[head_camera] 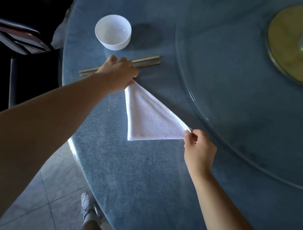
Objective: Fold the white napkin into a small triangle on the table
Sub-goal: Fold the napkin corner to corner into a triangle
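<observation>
Two corners of the white napkin on the table are pinched: left hand far, right hand near. We are thinking a slipping corner could spoil the triangle.

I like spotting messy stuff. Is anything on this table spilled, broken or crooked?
Nothing stands out. The white napkin is a neat triangle, pinched by the left hand and right hand. The bowl stands upright and the chopsticks lie side by side.

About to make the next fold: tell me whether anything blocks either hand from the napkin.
Nothing does. The left hand and right hand each already pinch a corner of the white napkin. The chopsticks and bowl lie beyond it.
</observation>
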